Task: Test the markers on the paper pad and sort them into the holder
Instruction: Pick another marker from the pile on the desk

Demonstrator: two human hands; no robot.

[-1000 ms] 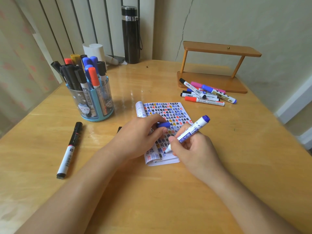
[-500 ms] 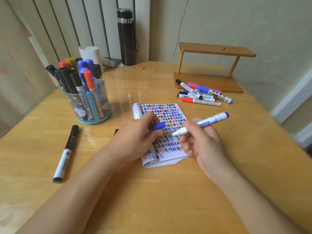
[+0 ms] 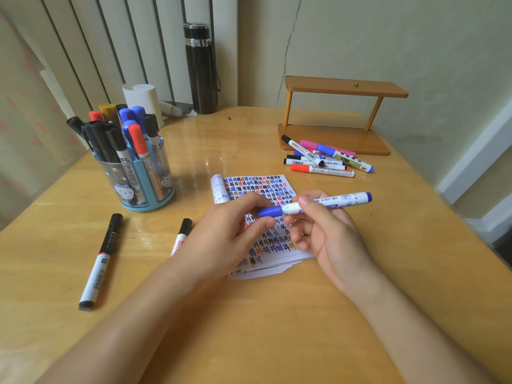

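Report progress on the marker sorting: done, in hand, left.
Done: many markers stand in the holder, and the paper pad is covered with test marks. In hand: the right hand holds a blue marker; the left hand holds its cap against the tip. Left, likely: the pile by the wooden stand, plus two loose markers left of the pad.

The table (image 3: 249, 342) is pale wood under a glossy varnish that mirrors the light. The holder (image 3: 130, 189) is clear, smooth plastic with a blue plastic frame. The paper pad (image 3: 266, 270) looks matt. The small shelf (image 3: 346, 88) is smooth brown wood. The black bottle (image 3: 201, 73) has a shiny metal band round its neck.
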